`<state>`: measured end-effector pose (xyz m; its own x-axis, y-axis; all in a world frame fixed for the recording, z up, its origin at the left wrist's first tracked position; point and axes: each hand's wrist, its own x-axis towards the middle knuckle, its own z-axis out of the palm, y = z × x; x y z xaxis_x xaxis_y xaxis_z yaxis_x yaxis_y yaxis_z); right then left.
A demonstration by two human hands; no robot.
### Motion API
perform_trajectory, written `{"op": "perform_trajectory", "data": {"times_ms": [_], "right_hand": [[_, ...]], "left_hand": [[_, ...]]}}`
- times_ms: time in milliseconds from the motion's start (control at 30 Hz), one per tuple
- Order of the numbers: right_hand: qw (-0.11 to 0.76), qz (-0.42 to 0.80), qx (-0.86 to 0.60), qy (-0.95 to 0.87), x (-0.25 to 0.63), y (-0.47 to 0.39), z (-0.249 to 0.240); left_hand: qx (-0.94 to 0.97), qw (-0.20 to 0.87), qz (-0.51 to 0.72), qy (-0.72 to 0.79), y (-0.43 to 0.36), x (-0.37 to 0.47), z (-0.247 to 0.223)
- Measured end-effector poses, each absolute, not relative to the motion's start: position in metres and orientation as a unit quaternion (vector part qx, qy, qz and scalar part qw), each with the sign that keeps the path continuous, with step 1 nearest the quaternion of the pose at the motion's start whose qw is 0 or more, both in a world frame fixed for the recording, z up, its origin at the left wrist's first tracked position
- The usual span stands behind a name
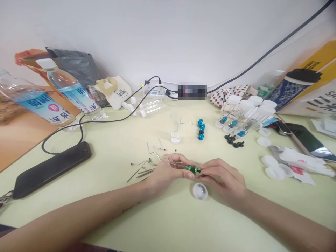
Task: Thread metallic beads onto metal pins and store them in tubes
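Note:
Over the table's middle, my left hand (169,171) is closed around a shiny green metal fitting (191,169), pinched between thumb and fingers. A thin rod seems to run back from the fitting along the fingers. My right hand (225,176) meets it from the right, its fingertips closed on a small black piece (198,171) at the fitting's end; the fingers partly hide this piece. Just below the hands lies a round white cap (200,191) with something small and shiny inside. Thin metal rods (145,172) and tiny coloured bits lie beside my left hand.
Several blue fittings (201,129) stand in a row, with black thumb screws (234,141) to their right. Clear tubes (237,115) with white caps stand back right, near a phone (309,138). A power bank (52,169), black cable (110,120) and water bottles (70,87) occupy the left.

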<state>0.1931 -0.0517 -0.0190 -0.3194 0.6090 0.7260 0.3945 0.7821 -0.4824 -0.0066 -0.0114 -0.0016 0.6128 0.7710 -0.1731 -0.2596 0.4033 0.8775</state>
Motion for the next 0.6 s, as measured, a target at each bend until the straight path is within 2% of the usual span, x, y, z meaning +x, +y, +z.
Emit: {"op": "perform_trajectory", "data": {"times_ms": [167,467,600], "right_hand": [[0.491,0.129,-0.324,-0.798,0.194,-0.051,-0.019],[0.419,0.164,-0.374,-0.811,0.192,-0.053,-0.011],[0.405,0.136,-0.379,-0.821,0.192,-0.053,-0.009]], "left_hand": [[0.432,0.788,0.327,0.292,-0.011,-0.006,-0.001],[0.441,0.779,0.321,0.309,-0.011,-0.007,-0.003],[0.441,0.777,0.313,0.322,-0.012,-0.007,-0.002]]}}
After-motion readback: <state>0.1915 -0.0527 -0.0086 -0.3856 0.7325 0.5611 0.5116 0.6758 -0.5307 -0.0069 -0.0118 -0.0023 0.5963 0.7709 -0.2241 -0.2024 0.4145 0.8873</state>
